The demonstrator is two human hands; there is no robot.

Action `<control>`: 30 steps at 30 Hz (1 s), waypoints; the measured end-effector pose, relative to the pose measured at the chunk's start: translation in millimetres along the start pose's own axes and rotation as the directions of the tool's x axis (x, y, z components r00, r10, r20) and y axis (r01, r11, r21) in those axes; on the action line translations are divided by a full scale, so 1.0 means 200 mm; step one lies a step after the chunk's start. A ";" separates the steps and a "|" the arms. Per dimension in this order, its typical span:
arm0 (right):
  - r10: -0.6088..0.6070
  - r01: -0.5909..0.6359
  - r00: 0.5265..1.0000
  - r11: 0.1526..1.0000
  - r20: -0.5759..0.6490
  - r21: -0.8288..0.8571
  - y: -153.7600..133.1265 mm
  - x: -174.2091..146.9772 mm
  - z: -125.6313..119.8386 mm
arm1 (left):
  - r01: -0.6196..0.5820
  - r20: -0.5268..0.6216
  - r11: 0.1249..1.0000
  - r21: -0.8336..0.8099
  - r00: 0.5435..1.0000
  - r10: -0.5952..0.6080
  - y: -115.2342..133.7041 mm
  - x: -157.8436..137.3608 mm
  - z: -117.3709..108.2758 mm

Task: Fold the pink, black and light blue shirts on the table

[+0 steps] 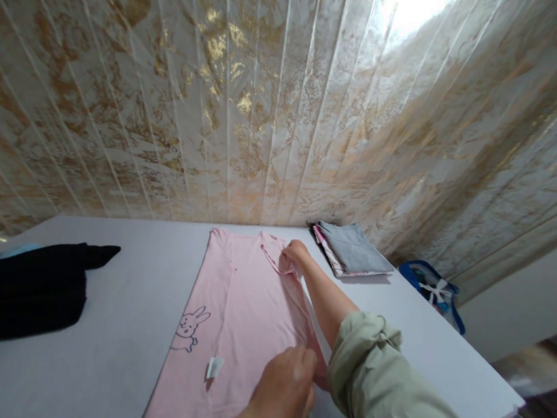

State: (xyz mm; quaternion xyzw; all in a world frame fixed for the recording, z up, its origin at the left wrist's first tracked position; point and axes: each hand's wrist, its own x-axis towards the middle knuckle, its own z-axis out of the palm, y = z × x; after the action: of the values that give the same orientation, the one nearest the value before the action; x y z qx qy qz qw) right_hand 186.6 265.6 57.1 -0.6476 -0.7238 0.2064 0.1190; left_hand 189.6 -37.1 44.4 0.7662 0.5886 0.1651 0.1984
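A pink T-shirt (253, 312) lies lengthwise on the white table, with a line-drawn rabbit (189, 328) on its left part and a white label (214, 368) near the lower end. At its far right corner, beside the neckline, my right hand (294, 256) is closed on the fabric. My left hand (287, 387) is closed around the shirt's right edge at the near end, where the cloth is slightly lifted. The fingertips of both hands are partly hidden.
A stack of folded clothes (356, 248), grey on top, sits at the back right. Black garments (24, 290) lie on the left of the table (137, 287). Beyond the right edge is a blue-trimmed bag (432, 293). A gold-patterned curtain (249, 101) hangs behind.
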 end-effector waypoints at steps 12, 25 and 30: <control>-0.165 0.161 0.985 0.984 0.052 0.074 -0.23 0.00 -0.01 | 0.114 0.017 0.842 -0.528 0.992 -0.123 -0.11 -0.24 -0.27; -0.276 0.279 0.955 0.960 0.113 -0.016 -0.51 -0.22 0.20 | 0.295 0.087 0.782 -0.549 0.951 -0.298 -0.28 -0.47 -0.27; -0.302 0.304 0.948 0.953 0.101 -0.001 -0.50 -0.21 0.20 | 0.347 0.125 0.695 -0.629 0.928 -0.350 -0.27 -0.48 -0.25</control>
State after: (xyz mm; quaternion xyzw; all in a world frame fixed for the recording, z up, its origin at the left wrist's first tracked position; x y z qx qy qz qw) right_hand 85.7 211.7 70.4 -0.5187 -0.8213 0.2118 0.1080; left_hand 95.2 -112.7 57.9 0.5258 0.6311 0.3172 0.4739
